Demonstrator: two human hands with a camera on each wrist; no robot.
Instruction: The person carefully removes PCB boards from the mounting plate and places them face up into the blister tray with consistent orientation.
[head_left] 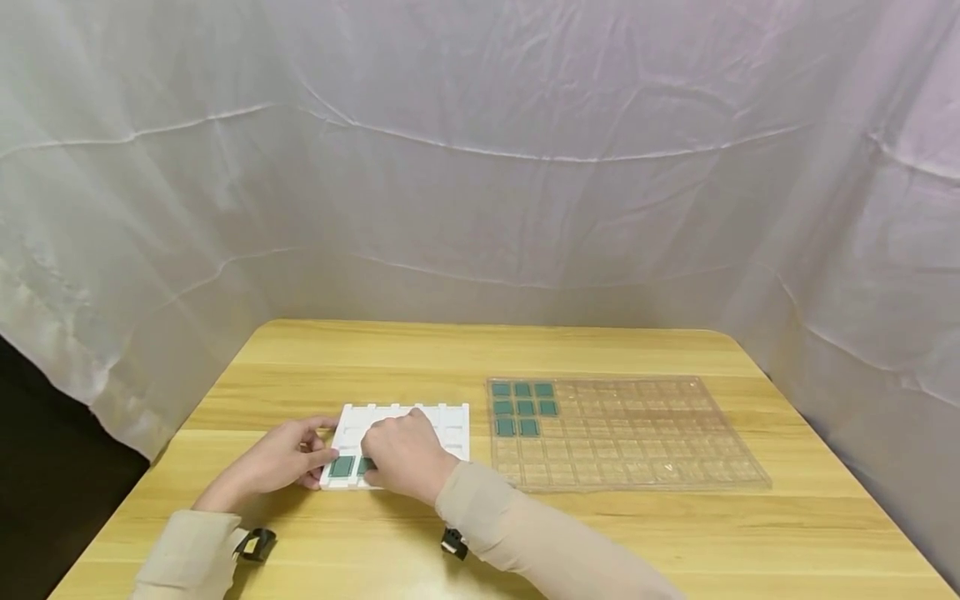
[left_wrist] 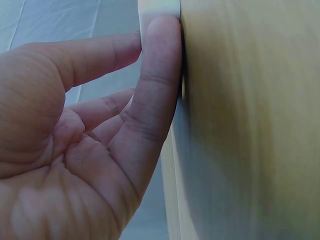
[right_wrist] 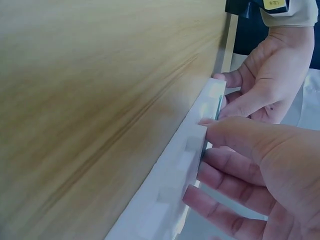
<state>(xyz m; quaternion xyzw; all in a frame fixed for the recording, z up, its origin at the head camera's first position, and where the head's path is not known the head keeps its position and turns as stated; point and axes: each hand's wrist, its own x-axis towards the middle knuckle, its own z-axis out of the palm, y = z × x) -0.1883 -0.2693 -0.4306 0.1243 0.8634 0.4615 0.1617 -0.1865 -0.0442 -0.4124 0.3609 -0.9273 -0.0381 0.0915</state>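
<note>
A white compartment tray lies on the table, left of the middle. My left hand grips its left edge; one finger lies along the tray's side in the left wrist view. One green square chip sits in the front-left compartment. Over the neighbouring compartment, my right hand pinches a second green square chip, mostly covered by the fingers. In the right wrist view, that hand's thumb is at the white tray's front edge, with the other fingers over its top.
To the right lies a large clear plastic tray with many compartments; several green chips fill its back-left corner. The wooden table is enclosed by pale hanging cloth behind and at the sides.
</note>
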